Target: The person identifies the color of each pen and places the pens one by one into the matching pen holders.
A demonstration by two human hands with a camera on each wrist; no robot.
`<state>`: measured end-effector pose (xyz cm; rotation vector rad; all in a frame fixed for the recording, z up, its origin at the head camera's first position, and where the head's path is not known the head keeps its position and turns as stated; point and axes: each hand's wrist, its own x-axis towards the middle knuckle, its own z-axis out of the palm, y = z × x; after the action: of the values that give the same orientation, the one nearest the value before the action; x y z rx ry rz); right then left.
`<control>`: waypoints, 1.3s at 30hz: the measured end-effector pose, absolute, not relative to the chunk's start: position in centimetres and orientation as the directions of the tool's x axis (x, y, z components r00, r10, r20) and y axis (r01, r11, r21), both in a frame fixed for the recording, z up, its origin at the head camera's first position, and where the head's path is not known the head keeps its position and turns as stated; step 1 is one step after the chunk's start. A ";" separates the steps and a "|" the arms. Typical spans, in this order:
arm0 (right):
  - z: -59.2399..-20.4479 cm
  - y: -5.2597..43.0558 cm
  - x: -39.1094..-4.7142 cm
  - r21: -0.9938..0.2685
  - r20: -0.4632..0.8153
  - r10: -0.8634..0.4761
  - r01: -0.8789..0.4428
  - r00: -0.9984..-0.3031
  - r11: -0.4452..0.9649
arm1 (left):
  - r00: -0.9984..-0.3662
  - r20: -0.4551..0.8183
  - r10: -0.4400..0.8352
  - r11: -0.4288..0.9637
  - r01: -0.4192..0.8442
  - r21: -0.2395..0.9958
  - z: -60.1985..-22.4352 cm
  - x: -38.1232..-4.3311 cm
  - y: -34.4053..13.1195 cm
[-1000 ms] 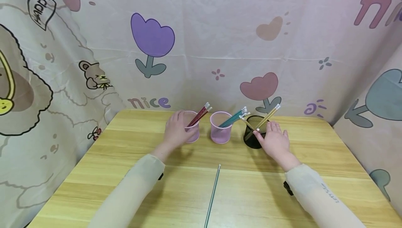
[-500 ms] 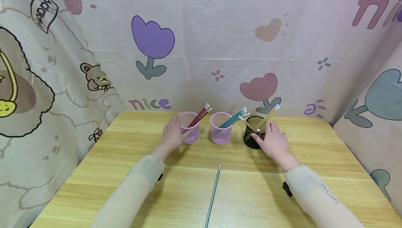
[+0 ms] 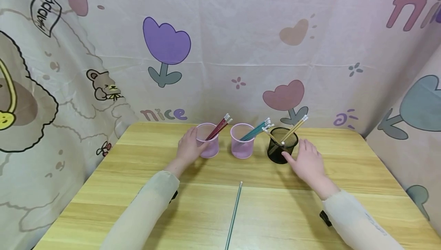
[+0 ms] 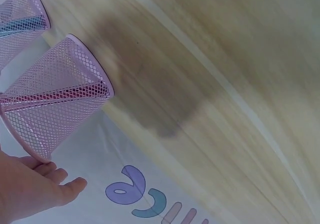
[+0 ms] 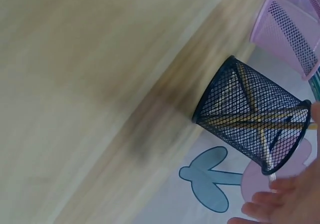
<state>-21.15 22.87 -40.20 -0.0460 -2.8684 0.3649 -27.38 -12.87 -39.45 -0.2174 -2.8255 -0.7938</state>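
Note:
Three mesh pencil holders stand in a row. My left hand (image 3: 188, 149) is at the left side of a pink pencil holder (image 3: 212, 151) with red pencils (image 3: 218, 128) in it. In the left wrist view its relaxed fingers (image 4: 56, 176) come right up to the rim. The middle pink holder (image 3: 242, 151) contains teal pencils (image 3: 255, 131). Beside the black holder (image 3: 277, 155), which has yellow pencils (image 3: 295, 128) in it, my right hand (image 3: 310, 162) spreads its thumb and fingers, gripping nothing. A single dark green pencil (image 3: 234, 212) lies on the table in front.
The wooden table (image 3: 120, 188) reaches back to a printed cloth (image 3: 227, 39) hanging behind the holders. More of that cloth (image 3: 31, 181) hangs along the left side, and some also on the right.
My right hand has drawn off the black holder towards the right and slightly nearer. The left hand has eased a little left and back from the pink holder's rim. The holders stay put.

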 end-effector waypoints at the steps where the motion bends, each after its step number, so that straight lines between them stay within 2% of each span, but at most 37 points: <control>1: -40.2 23.0 -21.0 -0.250 0.261 0.077 0.009 -0.962 0.968 | -0.970 0.228 0.085 0.843 0.192 0.503 -39.4 -27.4 -12.9; 4: -40.1 23.3 -20.4 -0.243 0.286 0.110 0.039 -0.952 0.969 | -0.971 0.226 0.083 0.838 0.191 0.510 -39.4 -27.3 -12.9; 10: -39.8 22.9 -19.3 -0.195 0.124 0.089 0.063 -0.988 0.979 | -0.972 0.219 0.085 0.831 0.190 0.522 -39.6 -27.5 -13.1; 23: -40.4 15.2 -18.0 -0.070 0.033 -0.040 -0.042 -0.999 0.997 | -0.965 0.246 0.091 0.829 0.210 0.518 -39.9 -27.6 -13.1; 32: -41.5 11.5 -17.2 -0.076 -0.062 -0.098 -0.093 -0.993 0.993 | -0.967 0.231 0.102 0.849 0.206 0.487 -39.8 -27.4 -13.0; 39: -42.1 9.6 -16.5 -0.044 -0.102 -0.141 -0.137 -0.985 0.990 | -0.969 0.215 0.119 0.889 0.201 0.412 -40.0 -27.5 -13.0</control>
<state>-16.52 9.61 -42.06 0.2274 -3.2382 0.0597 -27.49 -12.98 -39.96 -0.2451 -2.8724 -0.6557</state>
